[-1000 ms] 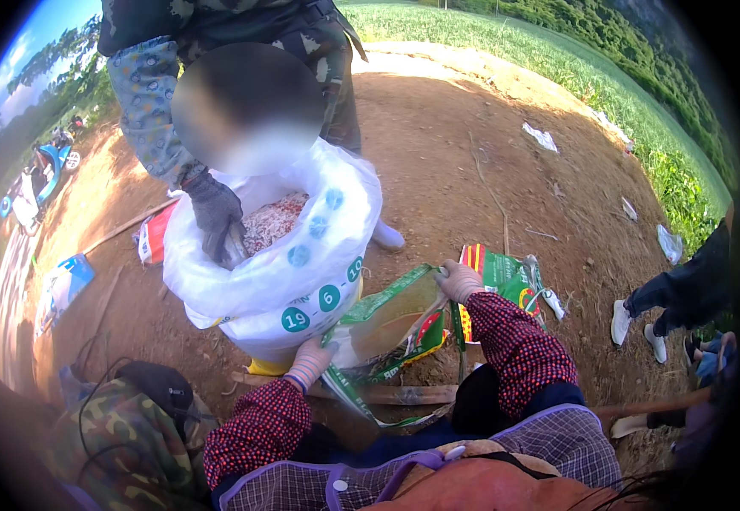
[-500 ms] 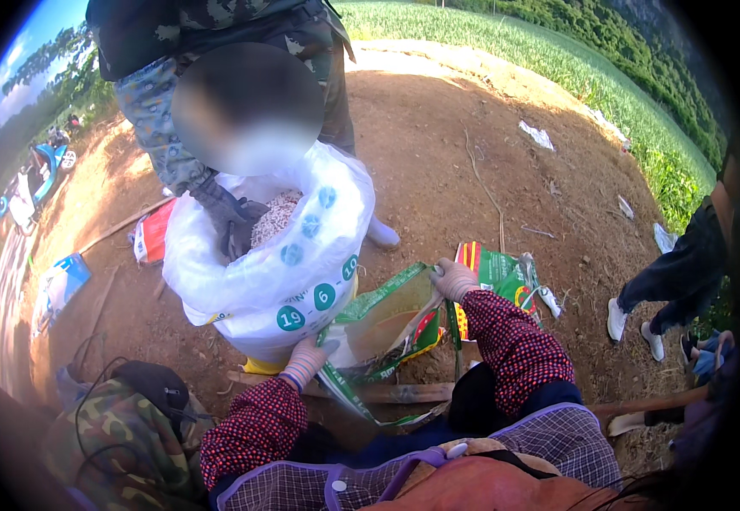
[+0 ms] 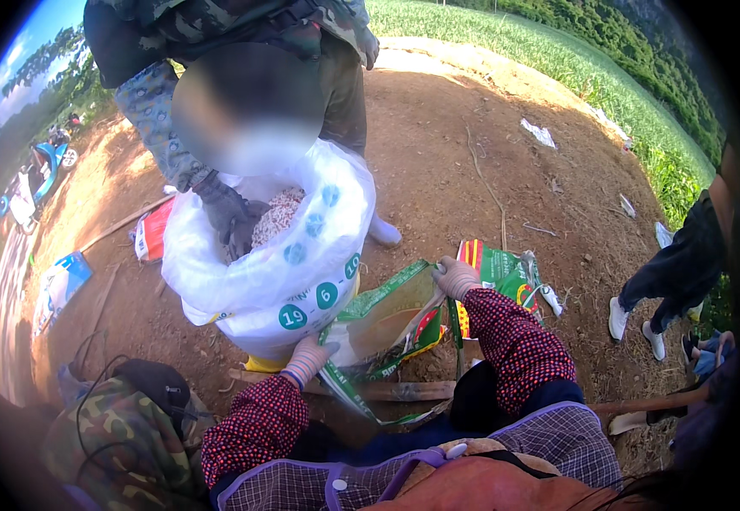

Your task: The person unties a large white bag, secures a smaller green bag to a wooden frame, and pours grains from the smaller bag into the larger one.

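Between my two gloved hands a green plastic sack [image 3: 360, 329] is held with its mouth spread wide; brown material shows inside. My left hand [image 3: 307, 358] grips its near left rim, fingers closed on the edge. At the far right rim, my right hand [image 3: 458, 278] is also closed on the plastic. Just beyond stands a big white sack [image 3: 259, 294] with its top rolled open, holding pale pinkish granules [image 3: 280, 216]. A co-worker's dark gloved hand [image 3: 227, 213] reaches into those granules.
Green and red-yellow packaging [image 3: 506, 277] lies right of my right hand. A red bag [image 3: 154, 230] and a blue-white bag [image 3: 62, 285] lie left of the white sack. A wooden pole [image 3: 387, 391] runs under the green sack. Someone in camouflage [image 3: 131, 434] is close at my left; a person in dark trousers [image 3: 672, 272] stands right.
My hands and the green sack stay almost still. The co-worker has shifted slightly, and their other hand now shows beside their body. Their gloved hand remains inside the white sack.
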Available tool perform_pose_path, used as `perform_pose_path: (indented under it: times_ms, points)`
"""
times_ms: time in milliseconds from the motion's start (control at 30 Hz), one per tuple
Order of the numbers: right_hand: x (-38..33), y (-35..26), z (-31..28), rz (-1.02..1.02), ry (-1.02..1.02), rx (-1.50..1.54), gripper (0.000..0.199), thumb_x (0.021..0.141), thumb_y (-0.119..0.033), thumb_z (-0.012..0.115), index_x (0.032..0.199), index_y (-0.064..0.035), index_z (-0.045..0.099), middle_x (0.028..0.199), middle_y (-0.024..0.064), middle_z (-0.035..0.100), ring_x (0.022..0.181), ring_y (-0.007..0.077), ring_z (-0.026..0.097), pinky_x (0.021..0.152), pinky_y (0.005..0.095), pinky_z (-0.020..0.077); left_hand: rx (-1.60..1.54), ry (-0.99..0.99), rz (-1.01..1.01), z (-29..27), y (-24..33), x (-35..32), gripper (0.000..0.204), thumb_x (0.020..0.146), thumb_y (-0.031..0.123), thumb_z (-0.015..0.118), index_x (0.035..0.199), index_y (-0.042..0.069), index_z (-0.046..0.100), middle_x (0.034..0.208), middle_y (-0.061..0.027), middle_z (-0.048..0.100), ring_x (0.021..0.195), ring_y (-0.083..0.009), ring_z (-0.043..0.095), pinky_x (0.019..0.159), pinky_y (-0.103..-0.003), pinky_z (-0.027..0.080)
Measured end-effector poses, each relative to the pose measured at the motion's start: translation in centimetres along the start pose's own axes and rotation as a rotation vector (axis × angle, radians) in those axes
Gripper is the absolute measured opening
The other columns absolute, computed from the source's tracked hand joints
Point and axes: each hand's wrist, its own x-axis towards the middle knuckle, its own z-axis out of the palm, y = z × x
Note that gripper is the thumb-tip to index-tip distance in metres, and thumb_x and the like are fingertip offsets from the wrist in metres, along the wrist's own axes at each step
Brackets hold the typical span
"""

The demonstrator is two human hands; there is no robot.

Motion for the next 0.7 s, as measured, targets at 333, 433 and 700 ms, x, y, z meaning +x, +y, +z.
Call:
perform_pose_path:
  times_ms: [333,433,700]
  points:
    - [0.2,0.5,-0.4,-0.027,0.006,0.014,0.043,0.091,-0.044,0.051,0.114,-0.0092,0.062,0.107,0.0205,0.068,0.104,0.0374,0.064,0.09,0.0452,0.0496,0.024,0.063,0.111,0.8,0.0,0.3,0.066,0.079,0.032,0.069,0.134,-0.001,0.052,0.131,-0.0254,0.057,0.125,-0.0378,0.051,0.106,-0.039,0.039]
    - [1.0,-1.0,0.2,-0.023,-0.02,-0.02,0.046,0.088,-0.046,0.057,0.114,-0.009,0.063,0.108,0.0191,0.068,0.104,0.0359,0.065,0.091,0.0426,0.0501,-0.02,0.029,0.051,0.0,-0.1,-0.6,0.066,0.08,0.033,0.068,0.135,-0.001,0.051,0.133,-0.0259,0.055,0.126,-0.0385,0.05,0.106,-0.04,0.039]
    - [1.9,2.5,1.8,-0.062,0.115,0.046,0.044,0.088,-0.043,0.06,0.117,-0.0088,0.061,0.108,0.0209,0.068,0.103,0.038,0.065,0.09,0.0447,0.0491,0.058,-0.033,-0.075,-0.1,1.3,-0.1,0.061,0.087,0.035,0.062,0.134,-0.003,0.051,0.133,-0.028,0.054,0.126,-0.0396,0.05,0.107,-0.042,0.038]
